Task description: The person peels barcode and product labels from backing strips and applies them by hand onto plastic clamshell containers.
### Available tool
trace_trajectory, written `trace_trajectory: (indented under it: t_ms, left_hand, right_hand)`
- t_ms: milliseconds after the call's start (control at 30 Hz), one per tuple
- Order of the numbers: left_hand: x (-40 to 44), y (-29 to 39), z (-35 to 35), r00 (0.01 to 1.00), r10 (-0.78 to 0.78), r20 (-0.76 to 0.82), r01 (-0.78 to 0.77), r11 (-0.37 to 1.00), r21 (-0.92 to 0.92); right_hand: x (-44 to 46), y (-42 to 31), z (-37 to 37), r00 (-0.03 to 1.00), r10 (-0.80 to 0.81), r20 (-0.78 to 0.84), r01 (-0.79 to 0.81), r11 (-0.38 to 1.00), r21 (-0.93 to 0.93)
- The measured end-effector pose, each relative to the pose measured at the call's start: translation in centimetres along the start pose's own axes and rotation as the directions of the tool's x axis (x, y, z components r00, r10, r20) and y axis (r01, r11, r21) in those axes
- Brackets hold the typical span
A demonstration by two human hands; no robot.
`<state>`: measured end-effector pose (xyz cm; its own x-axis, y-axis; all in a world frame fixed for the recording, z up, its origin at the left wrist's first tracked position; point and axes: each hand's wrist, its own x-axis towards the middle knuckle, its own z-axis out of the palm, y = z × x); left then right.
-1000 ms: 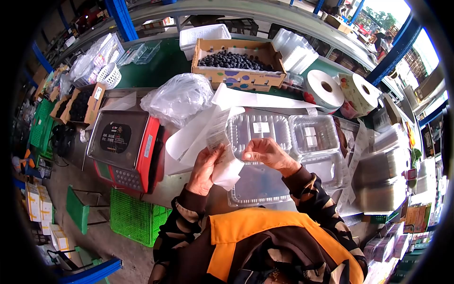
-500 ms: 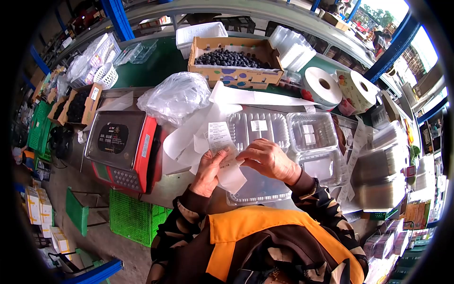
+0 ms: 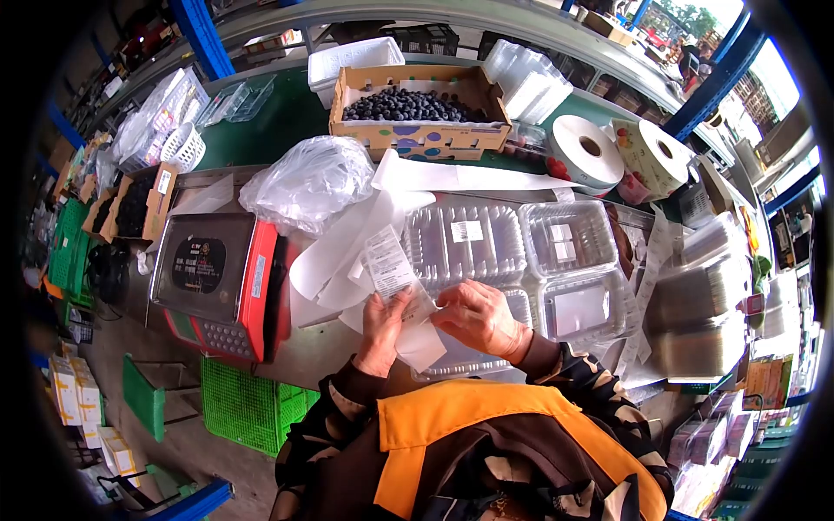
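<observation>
A strip of printed white labels (image 3: 389, 265) hangs between my hands, its lower end trailing below my fingers. My left hand (image 3: 382, 328) is closed on the strip, with the thumb across its face. At the strip's right edge, the fingers of my right hand (image 3: 480, 319) are pinched together; whether a label is lifted there is too small to tell. Beneath the right hand lies a clear plastic clamshell (image 3: 469, 358). Beyond it sit another clamshell (image 3: 465, 243) with a white label and a third (image 3: 569, 239), also labelled. More blank label backing (image 3: 330, 260) curls to the left.
A red scale (image 3: 213, 282) stands left, beside a bundled clear plastic bag (image 3: 308, 184). Behind are a cardboard box (image 3: 421, 139) of dark berries and two label rolls (image 3: 586, 152). Stacked clear lids (image 3: 699, 321) rise on the right. A green crate (image 3: 248, 404) is below the table edge.
The label strip has tilted leftward at its top and dropped slightly with both hands. The view has shifted a little. My fingers stay at the strip.
</observation>
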<state>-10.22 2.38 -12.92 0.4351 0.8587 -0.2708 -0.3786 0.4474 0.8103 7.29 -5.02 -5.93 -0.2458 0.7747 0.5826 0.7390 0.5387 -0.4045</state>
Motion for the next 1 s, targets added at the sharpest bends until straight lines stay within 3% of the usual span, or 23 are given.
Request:
trace_trajectory:
  t_ms: [67, 133, 200, 267, 300, 333, 367, 400, 433, 467, 533, 567, 600, 667, 733, 800, 867, 933, 1000]
  left_hand:
    - [0.2, 0.3, 0.0, 0.994, 0.046, -0.102, -0.047, 0.999, -0.006]
    - [0.6, 1.7, -0.4, 0.959, 0.102, -0.264, -0.115, 0.993, -0.036]
    - [0.2, 7.2, -0.3, 0.899, 0.259, -0.353, -0.319, 0.94, -0.123]
    - [0.6, 11.7, -4.2, 0.749, 0.616, -0.243, -0.652, 0.75, -0.107]
    - [-0.9, 14.5, -4.0, 0.727, 0.652, -0.216, -0.683, 0.72, -0.124]
    - [-2.5, 17.1, -3.7, 0.701, 0.688, -0.188, -0.712, 0.687, -0.142]
    - [-3.4, 18.5, -4.2, 0.675, 0.708, -0.208, -0.737, 0.652, -0.175]
    - [-3.7, 19.5, -5.2, 0.645, 0.729, -0.229, -0.764, 0.611, -0.207]
    - [-3.1, 20.2, -6.9, 0.535, 0.842, -0.067, -0.842, 0.525, -0.123]
    - [-4.0, 20.8, -3.9, 0.525, 0.842, -0.121, -0.851, 0.519, -0.081]
    - [-3.7, 21.0, -3.0, 0.55, 0.824, 0.133, -0.831, 0.557, -0.013]
    - [-3.3, 20.5, -1.4, 0.581, 0.813, 0.038, -0.813, 0.576, 0.083]
    - [-2.5, 20.3, -1.5, 0.624, 0.774, 0.108, -0.773, 0.59, 0.233]
    - [-1.0, 18.9, -0.8, 0.766, 0.627, 0.142, -0.599, 0.616, 0.511]
    - [2.6, 16.2, 1.5, 0.735, 0.65, 0.194, -0.639, 0.569, 0.518]
    - [7.5, 14.1, 1.9, 0.822, 0.417, 0.388, -0.566, 0.519, 0.64]
    - [12.8, 10.9, 3.0, 0.767, 0.351, 0.538, -0.615, 0.162, 0.772]
    - [18.3, 7.4, 4.3, 0.745, 0.315, 0.588, -0.579, -0.132, 0.805]
    - [21.2, 5.6, 7.1, 0.813, 0.189, 0.551, -0.496, -0.27, 0.825]
  right_hand:
    - [-0.3, 0.3, 0.1, 0.998, -0.058, 0.004, 0.058, 0.998, 0.0]
    - [-0.3, 0.1, -0.6, 0.999, 0.008, -0.044, -0.005, 0.997, 0.078]
    - [-0.2, 0.3, -1.4, 0.985, 0.101, -0.141, -0.074, 0.98, 0.183]
    - [-1.3, 3.1, -2.3, 0.907, 0.343, -0.244, -0.295, 0.932, 0.212]
    - [-1.9, 4.5, -2.5, 0.712, 0.667, -0.221, -0.581, 0.736, 0.349]
    - [-1.7, 6.5, -3.1, 0.627, 0.765, -0.151, -0.692, 0.635, 0.343]
    - [-2.6, 9.2, -2.8, 0.626, 0.771, -0.12, -0.736, 0.634, 0.238]
    - [-4.0, 11.8, -1.6, 0.58, 0.813, -0.054, -0.761, 0.564, 0.322]
    - [-4.0, 12.6, -1.1, 0.585, 0.811, -0.02, -0.777, 0.567, 0.273]
    - [-3.7, 12.9, -0.6, 0.587, 0.81, 0.016, -0.791, 0.569, 0.224]
    - [-2.9, 12.6, 0.2, 0.604, 0.797, 0.014, -0.795, 0.601, 0.079]
    - [-2.6, 12.3, 0.6, 0.623, 0.782, -0.006, -0.782, 0.622, -0.03]
    - [-2.4, 12.0, 1.0, 0.641, 0.767, -0.026, -0.762, 0.632, -0.138]
    - [-2.4, 11.7, 1.0, 0.704, 0.697, -0.133, -0.708, 0.677, -0.201]
    - [-3.0, 12.1, 0.3, 0.73, 0.626, -0.276, -0.684, 0.678, -0.269]
    - [-5.4, 14.2, -0.4, 0.651, 0.686, -0.323, -0.753, 0.636, -0.167]
    - [-6.6, 14.7, -2.2, 0.605, 0.748, -0.273, -0.791, 0.604, -0.098]
    - [-7.1, 14.9, -4.0, 0.616, 0.739, -0.271, -0.779, 0.623, -0.07]
    - [-7.9, 16.6, -5.6, 0.599, 0.746, -0.29, -0.788, 0.613, -0.05]
